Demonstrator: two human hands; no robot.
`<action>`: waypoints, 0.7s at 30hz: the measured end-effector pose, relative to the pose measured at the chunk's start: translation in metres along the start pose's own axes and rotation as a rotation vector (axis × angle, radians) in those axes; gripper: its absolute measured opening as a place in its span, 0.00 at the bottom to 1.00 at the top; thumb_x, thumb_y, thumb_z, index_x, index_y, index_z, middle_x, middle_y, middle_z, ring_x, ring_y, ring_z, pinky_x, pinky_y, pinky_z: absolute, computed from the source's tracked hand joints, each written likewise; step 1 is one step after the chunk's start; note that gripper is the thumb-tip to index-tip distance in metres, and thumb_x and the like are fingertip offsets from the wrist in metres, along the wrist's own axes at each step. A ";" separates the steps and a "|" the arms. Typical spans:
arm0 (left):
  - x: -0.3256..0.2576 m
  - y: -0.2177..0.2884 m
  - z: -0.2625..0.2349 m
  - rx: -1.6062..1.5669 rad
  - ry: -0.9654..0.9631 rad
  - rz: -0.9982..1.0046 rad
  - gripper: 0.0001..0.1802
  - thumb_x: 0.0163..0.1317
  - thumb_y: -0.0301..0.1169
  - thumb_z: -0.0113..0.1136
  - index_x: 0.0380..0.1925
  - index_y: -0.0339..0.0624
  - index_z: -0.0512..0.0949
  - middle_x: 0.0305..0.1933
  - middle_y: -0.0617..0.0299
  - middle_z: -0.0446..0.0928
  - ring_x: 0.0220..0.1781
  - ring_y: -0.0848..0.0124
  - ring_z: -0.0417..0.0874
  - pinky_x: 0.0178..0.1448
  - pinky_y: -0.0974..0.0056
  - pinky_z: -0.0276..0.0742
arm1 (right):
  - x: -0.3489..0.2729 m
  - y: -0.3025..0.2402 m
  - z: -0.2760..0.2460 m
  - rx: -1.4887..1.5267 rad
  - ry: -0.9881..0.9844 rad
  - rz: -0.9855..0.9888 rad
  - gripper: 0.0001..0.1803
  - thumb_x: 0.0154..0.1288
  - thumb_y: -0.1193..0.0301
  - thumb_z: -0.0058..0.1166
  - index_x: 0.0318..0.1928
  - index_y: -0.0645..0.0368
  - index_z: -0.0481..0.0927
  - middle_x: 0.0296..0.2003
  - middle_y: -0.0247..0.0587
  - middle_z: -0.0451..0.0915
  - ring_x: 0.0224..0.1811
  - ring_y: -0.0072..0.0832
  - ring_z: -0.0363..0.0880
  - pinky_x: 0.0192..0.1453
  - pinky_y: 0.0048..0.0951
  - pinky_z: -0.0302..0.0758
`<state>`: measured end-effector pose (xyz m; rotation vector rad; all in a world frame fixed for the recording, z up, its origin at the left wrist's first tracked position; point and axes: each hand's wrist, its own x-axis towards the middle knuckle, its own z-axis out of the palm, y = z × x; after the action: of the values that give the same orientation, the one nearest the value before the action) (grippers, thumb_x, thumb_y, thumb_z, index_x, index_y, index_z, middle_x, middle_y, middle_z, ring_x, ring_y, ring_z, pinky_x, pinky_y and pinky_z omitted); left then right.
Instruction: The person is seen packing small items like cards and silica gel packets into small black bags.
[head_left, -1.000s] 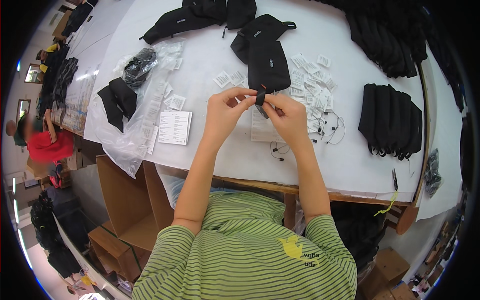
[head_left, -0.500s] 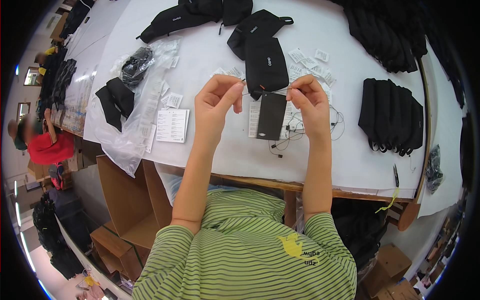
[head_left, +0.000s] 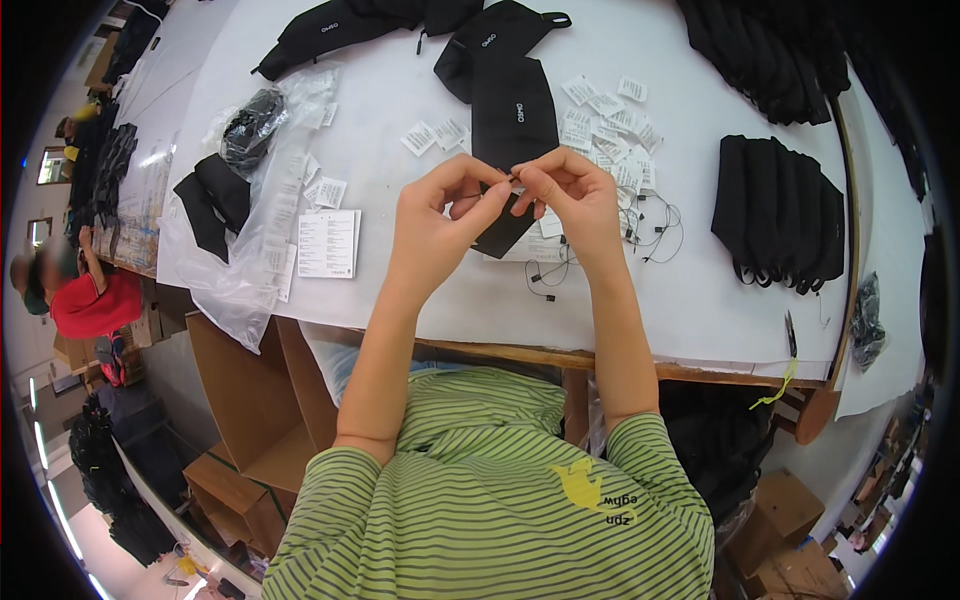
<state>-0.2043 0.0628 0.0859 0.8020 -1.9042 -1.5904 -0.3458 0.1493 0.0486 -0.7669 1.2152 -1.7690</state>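
Observation:
My left hand and my right hand meet at the fingertips, both pinched on a thin black tag string that is mostly hidden there. Below the fingers hangs a black hang tag, partly covered by my left hand. Just beyond lies a black fabric pouch, its near end behind my fingers. To the right of the tag, several loose black tag strings with small plastic ends are spread on the white table.
Small white printed labels lie right of the pouch. A stack of white cards and a plastic bag are on the left. Folded black pouches stand at right, near small scissors. Cardboard boxes sit below the table edge.
My hands have come together from either side of the tag, drawing the string's ends to one point. The hang tag has tilted and is now more covered. The view has shifted slightly.

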 end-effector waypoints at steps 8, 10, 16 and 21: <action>-0.001 0.002 0.000 -0.021 -0.016 -0.030 0.05 0.56 0.28 0.63 0.28 0.39 0.78 0.16 0.77 0.56 0.21 0.86 0.54 0.27 0.74 0.50 | -0.004 0.002 0.005 -0.026 -0.005 -0.013 0.09 0.68 0.69 0.54 0.31 0.60 0.76 0.20 0.30 0.75 0.21 0.14 0.70 0.25 0.17 0.63; -0.001 0.001 -0.001 -0.022 -0.059 -0.034 0.05 0.56 0.28 0.63 0.28 0.38 0.78 0.16 0.77 0.56 0.21 0.85 0.54 0.27 0.74 0.50 | -0.005 0.001 0.006 -0.177 -0.017 -0.103 0.10 0.69 0.69 0.52 0.31 0.61 0.75 0.19 0.29 0.72 0.22 0.14 0.68 0.25 0.17 0.61; 0.000 -0.002 -0.004 -0.014 -0.117 -0.051 0.05 0.57 0.27 0.61 0.28 0.37 0.76 0.16 0.77 0.55 0.21 0.85 0.53 0.27 0.74 0.49 | -0.004 0.002 0.005 -0.289 -0.052 -0.207 0.10 0.67 0.70 0.54 0.31 0.62 0.75 0.19 0.29 0.72 0.21 0.14 0.67 0.25 0.17 0.60; -0.001 0.001 -0.005 0.012 -0.122 -0.078 0.06 0.56 0.26 0.60 0.26 0.37 0.74 0.16 0.76 0.55 0.21 0.85 0.52 0.27 0.74 0.49 | -0.005 0.004 0.006 -0.324 -0.017 -0.185 0.12 0.65 0.69 0.57 0.27 0.62 0.75 0.17 0.28 0.71 0.19 0.13 0.64 0.23 0.18 0.57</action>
<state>-0.1999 0.0607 0.0880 0.8100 -1.9908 -1.7121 -0.3372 0.1499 0.0467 -1.1103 1.4802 -1.7265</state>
